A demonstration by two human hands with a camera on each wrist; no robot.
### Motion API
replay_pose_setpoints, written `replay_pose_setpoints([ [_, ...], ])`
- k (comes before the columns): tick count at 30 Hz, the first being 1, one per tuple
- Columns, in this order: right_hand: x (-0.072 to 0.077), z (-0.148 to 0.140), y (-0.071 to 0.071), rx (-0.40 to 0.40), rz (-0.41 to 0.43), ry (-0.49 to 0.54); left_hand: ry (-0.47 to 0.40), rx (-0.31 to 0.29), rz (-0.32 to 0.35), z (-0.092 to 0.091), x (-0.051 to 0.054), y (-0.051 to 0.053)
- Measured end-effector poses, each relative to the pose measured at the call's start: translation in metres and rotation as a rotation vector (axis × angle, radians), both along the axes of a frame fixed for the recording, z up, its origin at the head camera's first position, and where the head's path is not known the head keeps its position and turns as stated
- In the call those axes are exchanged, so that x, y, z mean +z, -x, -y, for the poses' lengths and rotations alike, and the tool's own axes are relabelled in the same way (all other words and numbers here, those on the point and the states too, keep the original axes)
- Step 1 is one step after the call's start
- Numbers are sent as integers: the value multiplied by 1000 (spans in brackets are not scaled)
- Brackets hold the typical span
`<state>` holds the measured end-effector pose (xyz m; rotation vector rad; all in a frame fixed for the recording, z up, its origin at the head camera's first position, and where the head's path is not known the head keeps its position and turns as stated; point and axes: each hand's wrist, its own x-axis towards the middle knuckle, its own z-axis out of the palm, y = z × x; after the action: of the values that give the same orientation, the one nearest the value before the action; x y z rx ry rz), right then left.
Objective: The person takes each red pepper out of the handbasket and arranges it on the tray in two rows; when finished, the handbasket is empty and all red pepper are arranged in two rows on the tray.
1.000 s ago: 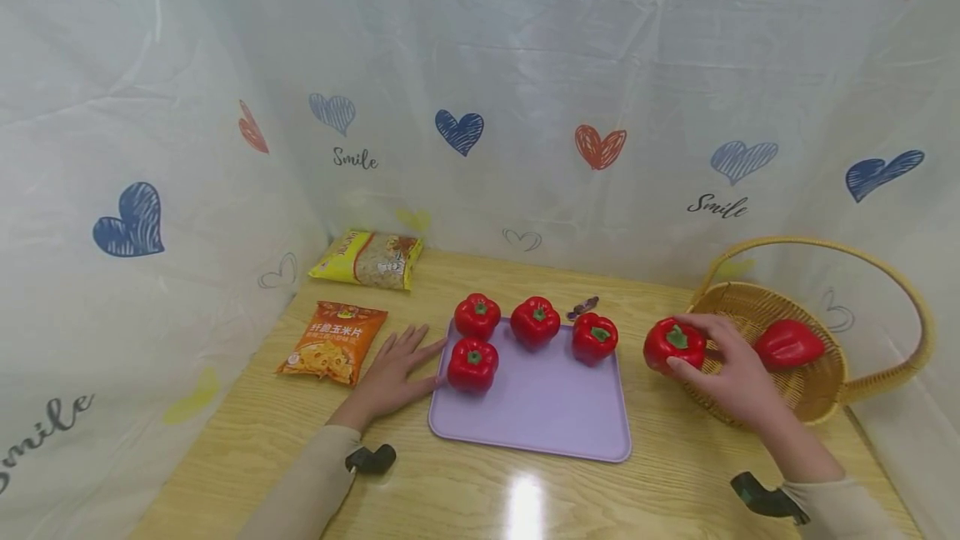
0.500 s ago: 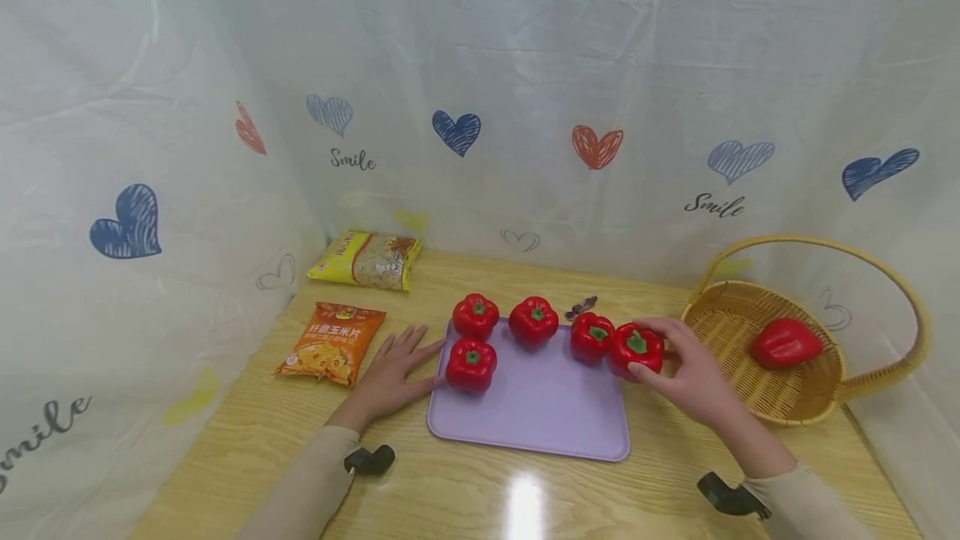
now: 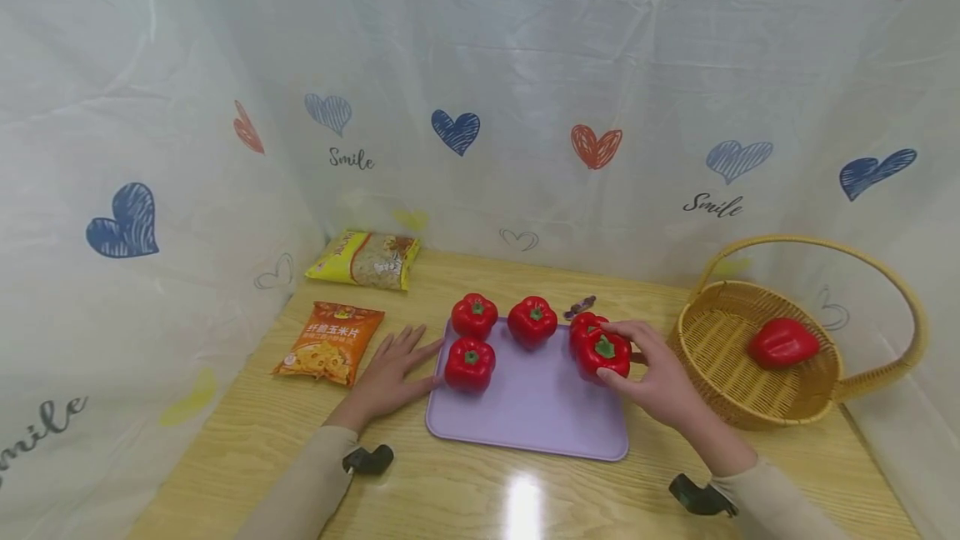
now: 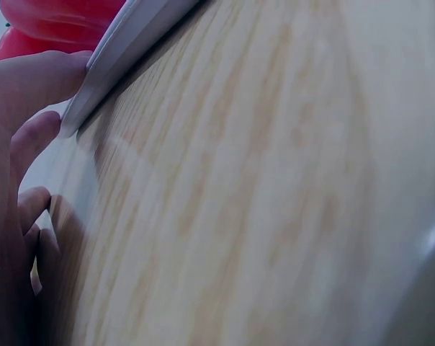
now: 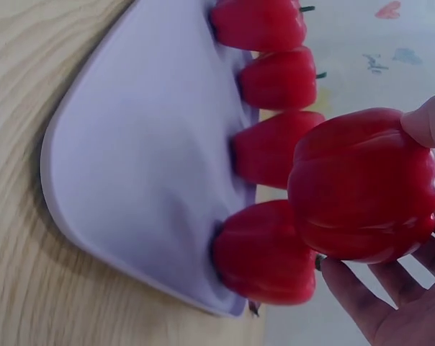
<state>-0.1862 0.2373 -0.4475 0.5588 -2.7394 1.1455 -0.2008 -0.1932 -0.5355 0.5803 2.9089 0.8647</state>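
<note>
A red bell pepper with a green stem is held by my right hand above the right part of the lavender tray. In the right wrist view, this held pepper hangs clear of the tray, thumb on one side and fingers on the other. Behind it stands another pepper, partly hidden in the head view. Several more peppers stand on the tray, among them a front left pepper. My left hand lies with fingers spread at the tray's left edge, thumb and forefinger touching the rim.
A wicker basket with a tall handle stands at the right and holds one red pepper. An orange snack bag and a yellow bag lie at the left. A small dark purplish item lies behind the tray.
My right hand has carried the pepper leftward from beside the basket to over the tray's right part. The left hand has stayed in place at the rim.
</note>
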Motion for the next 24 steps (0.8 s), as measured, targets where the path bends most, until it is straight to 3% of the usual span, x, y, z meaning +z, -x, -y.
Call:
replay_pose_setpoints([
  [24,-27,53,3,64,36,3,8,4,10,1,-3,0],
])
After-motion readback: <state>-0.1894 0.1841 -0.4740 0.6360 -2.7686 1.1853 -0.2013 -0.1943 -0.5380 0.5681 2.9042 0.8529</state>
